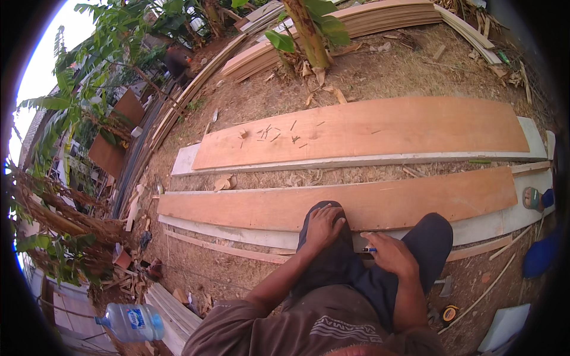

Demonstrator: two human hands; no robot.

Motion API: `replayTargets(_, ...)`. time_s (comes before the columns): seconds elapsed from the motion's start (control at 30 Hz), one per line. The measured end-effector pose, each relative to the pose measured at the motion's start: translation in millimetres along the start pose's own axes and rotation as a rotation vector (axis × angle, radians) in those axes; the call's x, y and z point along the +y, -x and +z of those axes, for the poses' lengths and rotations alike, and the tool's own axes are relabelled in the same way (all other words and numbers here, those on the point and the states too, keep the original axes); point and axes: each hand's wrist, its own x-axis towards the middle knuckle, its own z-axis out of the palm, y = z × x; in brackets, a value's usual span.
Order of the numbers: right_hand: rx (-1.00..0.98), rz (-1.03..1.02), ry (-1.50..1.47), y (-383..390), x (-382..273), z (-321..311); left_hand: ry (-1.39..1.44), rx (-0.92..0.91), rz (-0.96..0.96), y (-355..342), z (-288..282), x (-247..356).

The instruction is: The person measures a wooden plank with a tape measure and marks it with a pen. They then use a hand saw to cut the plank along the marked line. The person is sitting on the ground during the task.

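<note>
My left hand point(323, 226) lies over my bent left knee, its fingers stretched out and holding nothing. Between my knees, my right hand point(390, 254) is closed around a slim blue pen-like object point(369, 250), too small to name surely. Just in front of both hands lies a long reddish plywood strip point(409, 197) on a pale board point(261, 236). Beyond it, a second plywood strip point(415, 123) rests on another pale board point(184, 159); several small wood slivers point(274, 137) are scattered on its left half.
At the right edge is another person's sandalled foot point(532, 199). A hatchet-like tool point(444, 287) and a tape measure point(450, 314) lie by my right leg. A large water bottle point(132, 322) is at lower left. Stacked planks point(380, 22) and a banana stem point(306, 35) stand behind.
</note>
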Motion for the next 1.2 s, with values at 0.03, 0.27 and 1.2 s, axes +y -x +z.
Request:
replayTargets(0.03,0.001,-0.003,0.001,0,-1,-1,0.005,0.032,0.015,1,0,0)
replayTargets(0.27,-0.1,0.037,0.085,-8,-20,-17,0.009,0.008,0.024,-7,-10,3)
replayTargets(1.2,-0.025,0.016,0.038,-3,1,3,0.036,0.087,0.004,3,-5,7)
